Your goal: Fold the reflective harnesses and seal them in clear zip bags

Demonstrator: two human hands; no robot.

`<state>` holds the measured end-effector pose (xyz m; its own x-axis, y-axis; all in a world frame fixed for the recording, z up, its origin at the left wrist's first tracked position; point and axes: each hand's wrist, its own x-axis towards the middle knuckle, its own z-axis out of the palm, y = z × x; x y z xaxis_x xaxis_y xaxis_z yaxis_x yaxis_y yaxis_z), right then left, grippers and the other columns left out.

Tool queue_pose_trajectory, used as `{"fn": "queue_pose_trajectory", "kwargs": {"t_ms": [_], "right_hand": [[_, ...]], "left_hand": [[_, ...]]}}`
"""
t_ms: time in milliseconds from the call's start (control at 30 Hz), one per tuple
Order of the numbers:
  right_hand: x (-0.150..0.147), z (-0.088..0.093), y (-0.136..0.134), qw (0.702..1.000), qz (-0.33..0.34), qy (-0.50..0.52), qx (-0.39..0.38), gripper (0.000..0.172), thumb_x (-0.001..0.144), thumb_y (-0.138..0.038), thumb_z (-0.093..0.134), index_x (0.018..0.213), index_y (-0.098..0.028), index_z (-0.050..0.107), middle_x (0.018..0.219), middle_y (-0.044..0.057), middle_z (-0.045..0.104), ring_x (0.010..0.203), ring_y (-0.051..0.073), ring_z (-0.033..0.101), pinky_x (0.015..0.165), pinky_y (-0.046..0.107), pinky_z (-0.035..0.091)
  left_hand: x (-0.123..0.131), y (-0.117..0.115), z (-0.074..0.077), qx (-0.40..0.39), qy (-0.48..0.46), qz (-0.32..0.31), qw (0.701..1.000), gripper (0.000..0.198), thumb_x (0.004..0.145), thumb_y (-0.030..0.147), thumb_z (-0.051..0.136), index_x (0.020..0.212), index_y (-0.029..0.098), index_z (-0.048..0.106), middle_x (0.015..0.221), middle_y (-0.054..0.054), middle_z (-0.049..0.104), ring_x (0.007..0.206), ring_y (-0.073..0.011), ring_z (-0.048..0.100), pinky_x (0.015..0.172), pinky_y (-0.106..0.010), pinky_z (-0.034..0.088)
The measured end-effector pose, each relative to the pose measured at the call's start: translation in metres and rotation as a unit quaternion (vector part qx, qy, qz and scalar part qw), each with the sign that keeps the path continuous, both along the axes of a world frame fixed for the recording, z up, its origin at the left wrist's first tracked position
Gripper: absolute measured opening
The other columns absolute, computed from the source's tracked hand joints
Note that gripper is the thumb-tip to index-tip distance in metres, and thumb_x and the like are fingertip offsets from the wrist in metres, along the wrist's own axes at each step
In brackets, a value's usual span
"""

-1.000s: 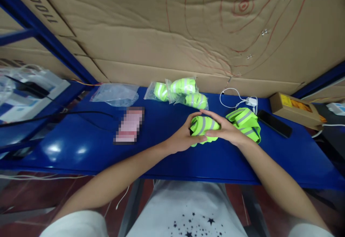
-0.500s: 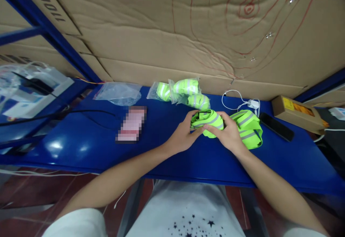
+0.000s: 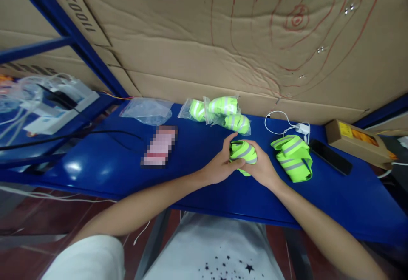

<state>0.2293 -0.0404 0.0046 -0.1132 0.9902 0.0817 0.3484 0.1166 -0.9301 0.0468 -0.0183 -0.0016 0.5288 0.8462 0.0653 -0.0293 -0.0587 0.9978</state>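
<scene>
A rolled neon-green strap bundle [image 3: 244, 151] with grey reflective stripes is held between both hands above the blue table. My left hand [image 3: 221, 165] wraps its left side, the thumb across the front. On its right side my right hand [image 3: 259, 165] is closed round it, with part of the fingers hidden behind the roll. To the right lies a looser green strap bundle [image 3: 295, 161], touched by neither hand. Behind the hands are bagged green rolls [image 3: 223, 106] in clear plastic.
On the blue table [image 3: 191, 199] are a pixelated pink item [image 3: 159, 146], clear plastic bags [image 3: 148, 110], a black phone [image 3: 331, 156], a white charger with cable [image 3: 302, 128] and a cardboard box [image 3: 357, 142]. A power strip [image 3: 63, 106] stands at left; cardboard [image 3: 178, 55] rises behind.
The held roll looks more compact, with both hands closer together around it. My right hand has moved left, away from the loose bundle. The camera view has shifted slightly.
</scene>
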Motion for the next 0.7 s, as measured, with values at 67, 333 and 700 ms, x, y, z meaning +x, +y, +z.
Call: {"fn": "queue_pose_trajectory", "kwargs": {"t_ms": [67, 333, 700], "right_hand": [[0.001, 0.0, 0.001, 1.0, 0.016, 0.026, -0.006, 0.065, 0.068, -0.026, 0.083, 0.129, -0.024, 0.06, 0.119, 0.004, 0.073, 0.102, 0.025, 0.069, 0.091, 0.037, 0.054], [-0.002, 0.018, 0.004, 0.977, -0.05, 0.198, -0.057, 0.058, 0.065, -0.038, 0.092, 0.114, -0.022, 0.067, 0.104, 0.004, 0.077, 0.092, 0.027, 0.073, 0.084, 0.039, 0.06], [0.046, 0.005, 0.01, 0.973, -0.166, 0.154, -0.045, 0.072, 0.061, -0.043, 0.095, 0.124, -0.023, 0.067, 0.114, 0.007, 0.077, 0.105, 0.033, 0.073, 0.09, 0.049, 0.062]], "left_hand": [[-0.002, -0.001, -0.001, 0.046, 0.031, 0.003, 0.998, 0.091, 0.092, 0.046, 0.067, 0.16, 0.02, 0.014, 0.146, -0.015, 0.045, 0.134, -0.031, 0.049, 0.117, -0.046, 0.036], [-0.007, 0.0, 0.026, 0.096, 0.063, -0.021, 0.993, 0.078, 0.1, 0.054, 0.05, 0.162, 0.027, 0.011, 0.153, -0.018, 0.043, 0.096, -0.0206, 0.069, 0.081, -0.033, 0.057], [-0.174, 0.166, 0.077, 0.092, 0.529, 0.463, 0.705, 0.06, 0.097, 0.039, 0.053, 0.141, -0.001, 0.045, 0.145, -0.027, 0.051, 0.13, -0.0383, 0.048, 0.1, -0.054, 0.038]]}}
